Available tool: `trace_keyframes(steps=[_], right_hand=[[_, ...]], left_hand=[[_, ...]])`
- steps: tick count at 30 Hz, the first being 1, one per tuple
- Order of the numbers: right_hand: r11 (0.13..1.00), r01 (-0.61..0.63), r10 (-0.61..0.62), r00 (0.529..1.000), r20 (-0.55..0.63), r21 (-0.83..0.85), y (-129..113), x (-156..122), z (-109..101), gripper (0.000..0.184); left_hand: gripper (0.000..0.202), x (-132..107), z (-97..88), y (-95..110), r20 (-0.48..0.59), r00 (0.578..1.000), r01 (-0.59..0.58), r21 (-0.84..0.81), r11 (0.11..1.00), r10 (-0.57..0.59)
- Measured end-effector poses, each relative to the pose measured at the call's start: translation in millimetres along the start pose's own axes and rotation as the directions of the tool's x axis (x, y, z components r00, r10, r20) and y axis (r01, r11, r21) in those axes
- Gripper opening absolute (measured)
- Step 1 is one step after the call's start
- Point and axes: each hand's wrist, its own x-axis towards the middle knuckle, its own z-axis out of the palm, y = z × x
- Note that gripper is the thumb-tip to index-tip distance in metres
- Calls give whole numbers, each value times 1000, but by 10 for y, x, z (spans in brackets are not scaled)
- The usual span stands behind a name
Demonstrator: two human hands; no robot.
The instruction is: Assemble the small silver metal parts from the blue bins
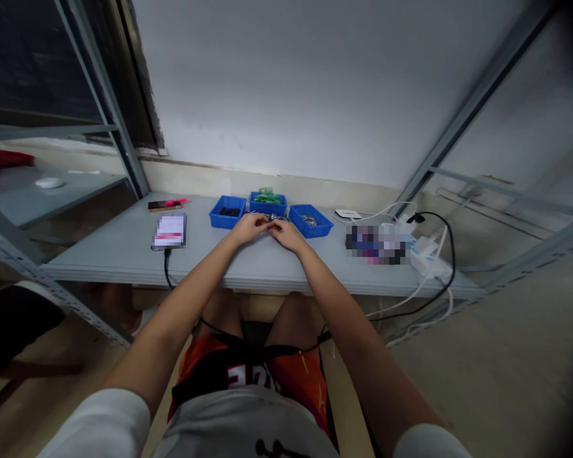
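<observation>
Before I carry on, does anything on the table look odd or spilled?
At the right end of the table, cables look untidy, looping around white plugs and drooping over the front edge. The blue trays stand upright.

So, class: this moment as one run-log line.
left hand, right hand: close together; held: unclear; silver pieces: beyond hands; three blue bins: nearby

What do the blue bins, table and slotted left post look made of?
Blue bins: likely molded plastic, satin; even color throughout, raised rims.
Table: probably painted metal, smooth, dull grey; flat, even surface, though laminate is possible.
Slotted post: probably painted steel, grey; rows of punched holes suggest it.
</observation>
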Motion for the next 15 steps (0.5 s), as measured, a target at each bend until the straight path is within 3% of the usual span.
trace_keyframes(steps=[3,9,12,15], right_hand=[[1000,3,-3,994,-109,2,-21,6,-53,15],[999,46,-46,980,-195,-8,-46,25,-115,16],[1000,5,-9,969,-247,-16,5,37,-109,22],[982,-122,94,977,-191,-141,81,30,-78,26]], left_hand=[[23,6,11,-49,-42,999,22,36,999,-21],[18,2,24,12,61,998,-19,86,996,13],[21,-1,-73,104,-24,1000,16,171,985,-12],[26,-31,-239,138,-262,960,180,321,930,-96]])
